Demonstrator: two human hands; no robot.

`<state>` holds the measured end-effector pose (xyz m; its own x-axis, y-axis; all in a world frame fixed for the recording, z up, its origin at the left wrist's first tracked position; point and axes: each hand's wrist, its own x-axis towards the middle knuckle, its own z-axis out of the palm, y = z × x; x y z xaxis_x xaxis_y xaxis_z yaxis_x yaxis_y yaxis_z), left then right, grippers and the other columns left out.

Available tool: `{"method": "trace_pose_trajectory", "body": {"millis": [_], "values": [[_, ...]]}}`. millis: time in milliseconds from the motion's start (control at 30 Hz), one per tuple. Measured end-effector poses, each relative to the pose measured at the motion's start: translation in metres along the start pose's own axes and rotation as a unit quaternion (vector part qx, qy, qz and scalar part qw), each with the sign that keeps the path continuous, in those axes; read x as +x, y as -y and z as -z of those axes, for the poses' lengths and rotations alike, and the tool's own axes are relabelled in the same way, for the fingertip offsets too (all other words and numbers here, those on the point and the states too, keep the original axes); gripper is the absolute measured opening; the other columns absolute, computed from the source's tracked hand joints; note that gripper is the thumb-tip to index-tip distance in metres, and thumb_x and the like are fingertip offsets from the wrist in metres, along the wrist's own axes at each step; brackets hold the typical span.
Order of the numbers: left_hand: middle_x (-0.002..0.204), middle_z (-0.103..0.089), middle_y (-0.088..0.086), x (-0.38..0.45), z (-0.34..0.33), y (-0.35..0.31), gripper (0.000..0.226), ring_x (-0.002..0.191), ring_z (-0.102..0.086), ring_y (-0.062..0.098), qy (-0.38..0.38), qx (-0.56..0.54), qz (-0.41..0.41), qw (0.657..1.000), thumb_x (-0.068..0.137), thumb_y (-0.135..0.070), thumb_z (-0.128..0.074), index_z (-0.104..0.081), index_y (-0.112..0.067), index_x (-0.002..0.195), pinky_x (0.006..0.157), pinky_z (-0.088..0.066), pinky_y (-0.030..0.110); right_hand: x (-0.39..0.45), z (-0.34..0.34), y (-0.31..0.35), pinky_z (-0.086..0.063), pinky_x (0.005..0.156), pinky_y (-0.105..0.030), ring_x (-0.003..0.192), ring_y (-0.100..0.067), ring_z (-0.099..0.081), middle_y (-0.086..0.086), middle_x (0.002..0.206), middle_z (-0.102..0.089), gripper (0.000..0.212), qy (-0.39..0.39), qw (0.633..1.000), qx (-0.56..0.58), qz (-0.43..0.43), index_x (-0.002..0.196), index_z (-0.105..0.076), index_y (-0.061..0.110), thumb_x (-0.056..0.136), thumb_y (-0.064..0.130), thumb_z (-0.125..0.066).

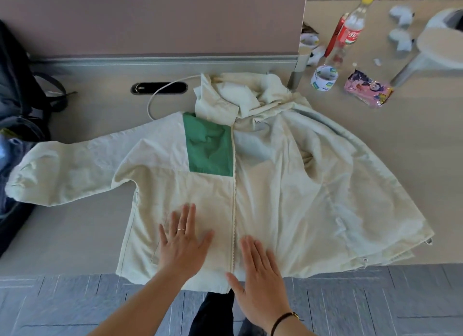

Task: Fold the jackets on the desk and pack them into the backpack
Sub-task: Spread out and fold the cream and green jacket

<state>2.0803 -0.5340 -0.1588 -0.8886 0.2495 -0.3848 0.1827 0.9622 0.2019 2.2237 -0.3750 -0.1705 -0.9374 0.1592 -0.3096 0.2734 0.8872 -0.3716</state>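
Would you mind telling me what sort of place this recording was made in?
Most likely an office workstation: a desk backed by a partition screen, a cable port set into the desktop, and grey carpet tiles on the floor.

A clear plastic bottle (352,27) standing at the far right of the surface (413,140) carries a red label with white script, too blurred to read with certainty. Near it, a roll of tape (324,78) shows green-and-white printing and a pink snack packet (368,89) bears coloured graphics; neither is legible.
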Motion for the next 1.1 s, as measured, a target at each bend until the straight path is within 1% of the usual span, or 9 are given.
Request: {"method": "trace_pose_trajectory", "body": {"millis": [167, 400, 600, 767, 800, 867, 933, 1033, 1100], "values": [[0.163, 0.025, -0.011, 0.030, 0.031, -0.017, 0.080, 0.149, 0.028, 0.016, -0.035, -0.010, -0.055, 0.998, 0.095, -0.073, -0.013, 0.028, -0.034, 0.152, 0.123, 0.013, 0.044, 0.045, 0.045, 0.007, -0.004, 0.125, -0.030, 0.154, -0.010, -0.007, 0.008, 0.167, -0.008, 0.075, -0.017, 0.998, 0.054, -0.006, 0.160, 0.004, 0.032, 0.096, 0.069, -0.010], [0.166, 0.014, -0.009, 0.143, 0.106, -0.023, 0.075, 0.152, 0.021, 0.016, -0.094, -0.033, -0.104, 0.990, 0.097, -0.068, -0.017, 0.012, -0.036, 0.158, 0.124, 0.010, 0.046, 0.208, 0.144, 0.025, -0.030, 0.113, -0.027, 0.143, -0.016, -0.036, -0.001, 0.155, -0.040, 0.058, -0.067, 0.968, 0.229, -0.079, 0.153, -0.032, 0.017, 0.102, 0.038, -0.050], [0.166, 0.016, -0.010, 0.239, 0.141, -0.020, 0.076, 0.151, 0.022, 0.014, -0.115, 0.008, -0.152, 0.982, 0.096, -0.071, -0.013, 0.014, -0.034, 0.158, 0.124, 0.011, 0.044, 0.347, 0.182, 0.039, -0.040, 0.111, -0.040, 0.137, -0.022, -0.044, 0.000, 0.149, -0.046, 0.055, -0.113, 0.977, 0.174, -0.040, 0.150, -0.034, 0.020, 0.100, 0.030, -0.055], [0.164, 0.018, -0.009, 0.279, 0.126, -0.015, 0.076, 0.151, 0.021, 0.016, -0.093, 0.033, -0.178, 0.979, 0.098, -0.071, -0.012, 0.020, -0.034, 0.156, 0.124, 0.010, 0.044, 0.420, 0.173, 0.034, -0.032, 0.115, -0.048, 0.141, -0.027, -0.036, 0.000, 0.149, -0.045, 0.069, -0.070, 0.993, 0.083, -0.052, 0.149, -0.033, 0.019, 0.092, 0.046, -0.063], [0.165, 0.015, -0.008, 0.283, 0.121, -0.011, 0.076, 0.152, 0.018, 0.018, -0.094, 0.040, -0.180, 0.978, 0.098, -0.072, -0.012, 0.018, -0.033, 0.157, 0.125, 0.009, 0.044, 0.427, 0.170, 0.032, -0.035, 0.112, -0.048, 0.136, -0.029, -0.041, -0.002, 0.141, -0.052, 0.063, -0.049, 0.994, 0.076, -0.065, 0.141, -0.042, 0.019, 0.090, 0.048, -0.066], [0.167, 0.002, -0.004, 0.287, 0.108, 0.001, 0.077, 0.154, 0.008, 0.021, -0.098, 0.059, -0.175, 0.978, 0.098, -0.073, -0.012, 0.009, -0.031, 0.159, 0.125, 0.004, 0.044, 0.435, 0.175, 0.030, -0.047, 0.092, -0.041, 0.105, -0.028, -0.061, -0.001, 0.098, -0.066, 0.030, -0.027, 0.988, 0.123, -0.087, 0.099, -0.061, 0.020, 0.086, 0.045, -0.072], [0.167, -0.009, -0.001, 0.287, 0.100, 0.013, 0.078, 0.155, -0.002, 0.023, -0.097, 0.074, -0.165, 0.979, 0.098, -0.073, -0.012, -0.002, -0.028, 0.160, 0.123, -0.001, 0.044, 0.442, 0.186, 0.028, -0.044, 0.068, -0.033, 0.068, -0.018, -0.055, 0.005, 0.062, -0.053, 0.031, -0.058, 0.973, 0.211, -0.074, 0.070, -0.057, 0.015, 0.085, 0.036, -0.075], [0.167, -0.010, 0.001, 0.288, 0.098, 0.016, 0.080, 0.154, -0.005, 0.022, -0.092, 0.060, -0.144, 0.984, 0.096, -0.076, -0.012, -0.008, -0.028, 0.161, 0.122, -0.004, 0.049, 0.450, 0.203, 0.028, -0.029, 0.052, -0.028, 0.053, -0.012, -0.034, 0.003, 0.054, -0.041, 0.039, -0.221, 0.931, 0.287, -0.035, 0.067, -0.053, 0.002, 0.085, 0.027, -0.077], [0.167, -0.001, -0.001, 0.289, 0.104, 0.011, 0.084, 0.155, 0.001, 0.021, -0.096, 0.034, -0.122, 0.987, 0.092, -0.080, -0.004, -0.001, -0.032, 0.160, 0.124, -0.003, 0.049, 0.455, 0.199, 0.026, -0.032, 0.053, -0.032, 0.057, -0.016, -0.037, 0.002, 0.056, -0.045, 0.034, -0.253, 0.922, 0.290, -0.050, 0.068, -0.052, 0.005, 0.088, 0.024, -0.072]]}}
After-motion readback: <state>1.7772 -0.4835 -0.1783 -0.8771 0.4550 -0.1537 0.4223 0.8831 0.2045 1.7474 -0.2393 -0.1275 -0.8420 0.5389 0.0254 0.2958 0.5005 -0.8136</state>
